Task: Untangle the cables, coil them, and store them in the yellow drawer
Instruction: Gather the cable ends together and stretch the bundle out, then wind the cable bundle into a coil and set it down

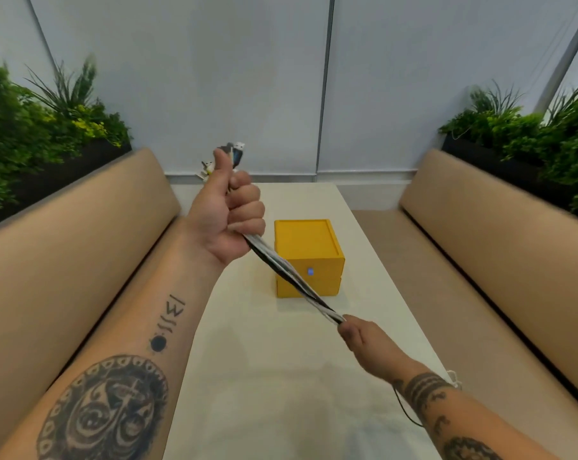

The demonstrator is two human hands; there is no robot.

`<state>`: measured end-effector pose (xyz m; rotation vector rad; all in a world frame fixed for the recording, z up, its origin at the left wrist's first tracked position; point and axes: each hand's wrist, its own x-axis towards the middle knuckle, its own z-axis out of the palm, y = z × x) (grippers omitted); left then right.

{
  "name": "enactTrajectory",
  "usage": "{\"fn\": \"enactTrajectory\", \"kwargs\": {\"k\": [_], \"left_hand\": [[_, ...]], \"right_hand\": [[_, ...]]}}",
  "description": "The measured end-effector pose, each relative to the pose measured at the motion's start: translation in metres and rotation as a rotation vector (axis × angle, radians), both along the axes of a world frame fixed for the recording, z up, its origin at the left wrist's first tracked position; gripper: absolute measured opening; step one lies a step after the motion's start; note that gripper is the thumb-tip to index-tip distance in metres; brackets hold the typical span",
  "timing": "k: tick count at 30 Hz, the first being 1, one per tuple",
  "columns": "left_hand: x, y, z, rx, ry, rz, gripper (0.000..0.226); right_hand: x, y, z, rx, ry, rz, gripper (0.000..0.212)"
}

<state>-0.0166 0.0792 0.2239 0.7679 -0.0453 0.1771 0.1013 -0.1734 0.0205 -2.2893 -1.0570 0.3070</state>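
left grip [229,207]: raised above the table's far half, thumb up, fingers curled tight round the upper end of the cables.
right grip [364,340]: lower and nearer to me, over the table's right side, fingers closed round the lower end of the same bundle; I see mostly the back of the hand.
cables [292,275]: black and white strands twisted together into one rope, stretched taut on a slant between my two grips, clear of the table and crossing in front of the yellow drawer from my view.
connectors [238,150]: several plug ends stick up out of the top of the left fist, blurred; one small white piece pokes out to the left of the thumb.
loose ends: a thin black strand [408,411] hangs under my right forearm, and a white loop [455,380] lies at the table's right edge.
yellow drawer [309,247]: a small yellow box standing mid-table, beyond the bundle, its front closed, with a small bluish knob [310,271].
table [274,386]: long and white, running away from me.
benches: tan padded seats on the left [82,237] and right [496,227].
plants: green foliage behind each bench back [32,127].
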Motion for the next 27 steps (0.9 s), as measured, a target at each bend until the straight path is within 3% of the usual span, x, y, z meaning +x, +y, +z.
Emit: {"fn": "enactTrajectory", "kwargs": {"k": [3, 5, 10, 17, 19, 22, 24, 27], "left_hand": [[-0.022, -0.022, -0.007, 0.170, 0.050, -0.420, 0.049], [-0.035, -0.033, -0.024, 0.261, 0.191, -0.544, 0.050], [-0.048, -0.060, -0.071, 0.521, 0.530, -0.540, 0.050], [-0.051, -0.081, -0.119, 1.393, 0.905, -0.509, 0.049], [-0.047, -0.076, -0.126, 1.545, 0.986, -0.467, 0.052], [-0.039, -0.060, -0.145, 1.919, 0.911, -0.482, 0.040], [-0.037, -0.048, -0.161, 2.267, 0.818, -0.311, 0.035], [-0.035, -0.031, -0.176, 2.431, 0.804, -0.044, 0.025]], "right_hand": [[0.036, 0.000, 0.030, -0.081, -0.049, 0.014, 0.038], [0.060, -0.002, 0.049, -0.165, -0.085, 0.023, 0.036], [0.083, 0.005, 0.086, -0.301, -0.130, 0.103, 0.029], [0.067, 0.029, 0.099, -0.351, -0.096, 0.212, 0.034], [0.059, 0.029, 0.097, -0.335, 0.058, 0.208, 0.038], [0.049, 0.024, 0.094, -0.309, 0.602, 0.119, 0.046], [0.044, 0.021, 0.095, -0.329, 0.905, 0.052, 0.048], [0.034, 0.019, 0.097, -0.327, 1.118, 0.058, 0.051]]}}
